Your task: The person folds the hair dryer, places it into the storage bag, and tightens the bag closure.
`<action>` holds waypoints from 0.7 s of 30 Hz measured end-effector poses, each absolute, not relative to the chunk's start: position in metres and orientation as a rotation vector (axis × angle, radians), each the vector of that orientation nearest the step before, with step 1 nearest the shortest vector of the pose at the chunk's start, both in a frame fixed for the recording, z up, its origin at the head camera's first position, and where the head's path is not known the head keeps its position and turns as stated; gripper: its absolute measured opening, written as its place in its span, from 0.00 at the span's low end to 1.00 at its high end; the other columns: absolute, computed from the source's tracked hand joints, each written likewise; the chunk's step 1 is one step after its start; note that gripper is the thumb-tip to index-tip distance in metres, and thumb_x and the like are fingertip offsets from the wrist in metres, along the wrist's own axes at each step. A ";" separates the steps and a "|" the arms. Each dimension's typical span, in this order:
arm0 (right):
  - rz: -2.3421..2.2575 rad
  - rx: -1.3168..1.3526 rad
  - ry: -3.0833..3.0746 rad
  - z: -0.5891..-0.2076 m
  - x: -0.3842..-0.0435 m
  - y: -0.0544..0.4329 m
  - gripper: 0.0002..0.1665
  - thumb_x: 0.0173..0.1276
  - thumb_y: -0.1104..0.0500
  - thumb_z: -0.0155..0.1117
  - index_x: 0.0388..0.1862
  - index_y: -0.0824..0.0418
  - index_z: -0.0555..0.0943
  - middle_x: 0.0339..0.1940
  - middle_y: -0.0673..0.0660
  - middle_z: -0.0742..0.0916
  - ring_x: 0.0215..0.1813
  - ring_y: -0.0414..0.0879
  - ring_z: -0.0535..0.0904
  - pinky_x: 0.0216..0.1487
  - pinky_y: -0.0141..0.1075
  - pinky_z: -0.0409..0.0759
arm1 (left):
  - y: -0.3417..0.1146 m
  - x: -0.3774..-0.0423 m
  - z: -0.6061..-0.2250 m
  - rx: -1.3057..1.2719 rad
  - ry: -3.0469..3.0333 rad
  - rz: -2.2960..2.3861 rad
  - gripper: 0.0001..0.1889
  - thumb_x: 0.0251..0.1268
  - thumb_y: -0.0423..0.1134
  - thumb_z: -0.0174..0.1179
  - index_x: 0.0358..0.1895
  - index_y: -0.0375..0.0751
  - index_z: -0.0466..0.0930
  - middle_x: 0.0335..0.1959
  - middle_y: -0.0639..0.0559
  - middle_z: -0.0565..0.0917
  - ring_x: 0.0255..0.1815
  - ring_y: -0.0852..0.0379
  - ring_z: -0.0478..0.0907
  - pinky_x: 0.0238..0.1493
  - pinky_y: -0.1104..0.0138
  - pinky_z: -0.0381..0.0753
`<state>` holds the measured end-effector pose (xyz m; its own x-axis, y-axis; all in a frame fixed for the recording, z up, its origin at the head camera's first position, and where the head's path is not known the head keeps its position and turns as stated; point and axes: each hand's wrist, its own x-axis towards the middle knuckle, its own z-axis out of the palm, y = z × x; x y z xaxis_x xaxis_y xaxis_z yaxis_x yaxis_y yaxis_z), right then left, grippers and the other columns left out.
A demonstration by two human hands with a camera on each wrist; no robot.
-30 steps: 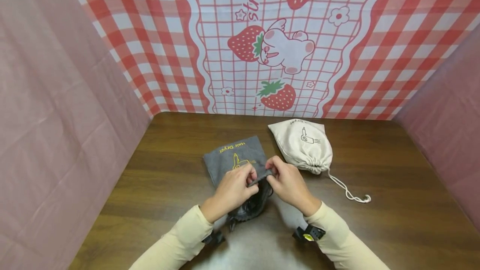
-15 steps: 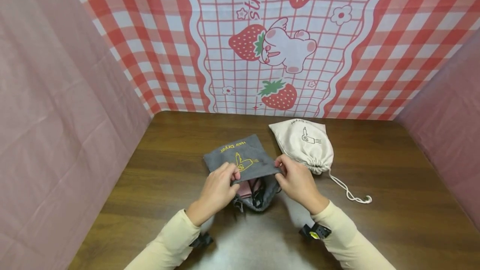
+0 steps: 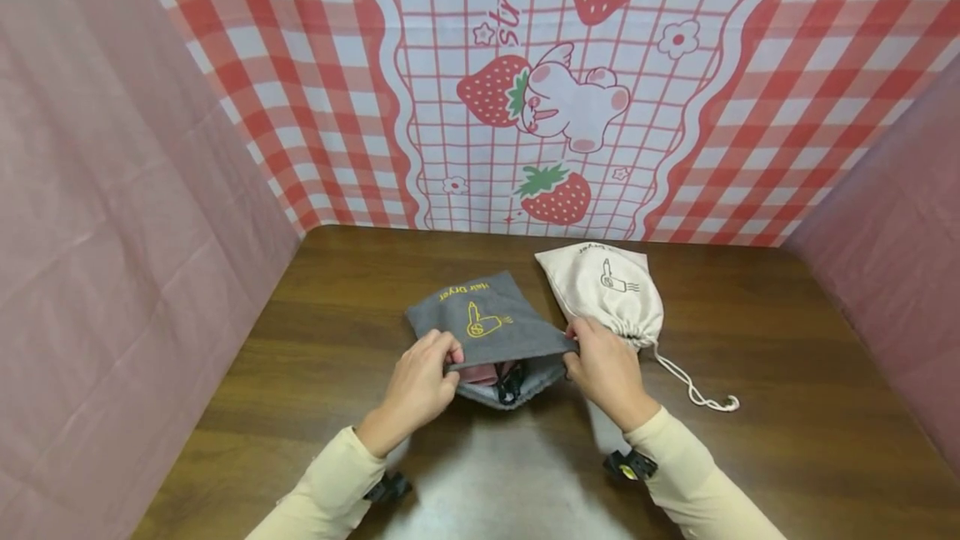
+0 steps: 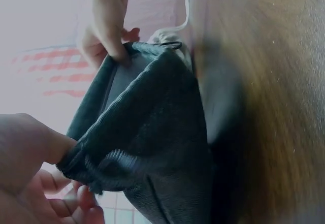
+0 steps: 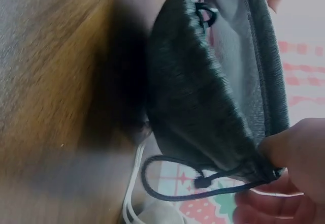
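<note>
A grey drawstring bag [image 3: 491,323] with yellow "Hair Dryer" lettering and a dryer drawing lies on the table, its mouth spread toward me. My left hand [image 3: 417,382] pinches the left end of the mouth's rim. At the right end, my right hand [image 3: 607,373] grips the rim between thumb and fingers. Inside show something pink [image 3: 477,374] and a black cord-like thing [image 3: 512,383]; the rest of the contents is hidden. From the rim near my right hand hangs a dark drawstring loop [image 5: 167,197], seen in the right wrist view.
A cream drawstring bag [image 3: 600,286] with a dryer drawing lies just beyond my right hand, cinched shut. Its white cord [image 3: 693,390] trails right across the wooden table [image 3: 780,340]. A red checked cloth [image 3: 330,107] hangs behind, with pink cloth [image 3: 187,190] at the sides.
My hands have moved apart, left hand leftward and right hand rightward, and the grey bag's mouth has spread wider. The pink thing inside has come into sight. The cream bag has stayed put.
</note>
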<state>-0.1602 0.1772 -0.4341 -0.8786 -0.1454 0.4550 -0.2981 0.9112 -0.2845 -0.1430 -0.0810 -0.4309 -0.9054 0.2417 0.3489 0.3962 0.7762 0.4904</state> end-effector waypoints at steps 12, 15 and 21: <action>0.730 0.346 -2.754 -0.437 -0.167 0.181 0.15 0.57 0.68 0.59 0.44 0.66 0.83 0.39 0.65 0.89 0.41 0.63 0.85 0.43 0.55 0.79 | -0.096 -0.143 -0.426 -0.271 -2.905 -0.804 0.07 0.49 0.39 0.66 0.31 0.50 0.77 0.29 0.58 0.78 0.31 0.57 0.76 0.31 0.62 0.73; 0.958 0.406 -2.744 -0.438 -0.170 0.179 0.20 0.58 0.72 0.54 0.50 0.70 0.81 0.45 0.67 0.88 0.47 0.62 0.84 0.50 0.54 0.79 | -0.097 -0.144 -0.426 -0.264 -2.922 -0.779 0.06 0.51 0.40 0.64 0.34 0.50 0.81 0.29 0.57 0.83 0.31 0.53 0.80 0.29 0.60 0.74; 1.334 0.438 -2.738 -0.436 -0.178 0.174 0.24 0.63 0.75 0.45 0.55 0.70 0.78 0.50 0.65 0.86 0.54 0.56 0.80 0.57 0.51 0.76 | -0.097 -0.149 -0.422 -0.337 -2.915 -0.828 0.11 0.56 0.37 0.59 0.41 0.48 0.87 0.35 0.49 0.89 0.29 0.48 0.82 0.29 0.59 0.76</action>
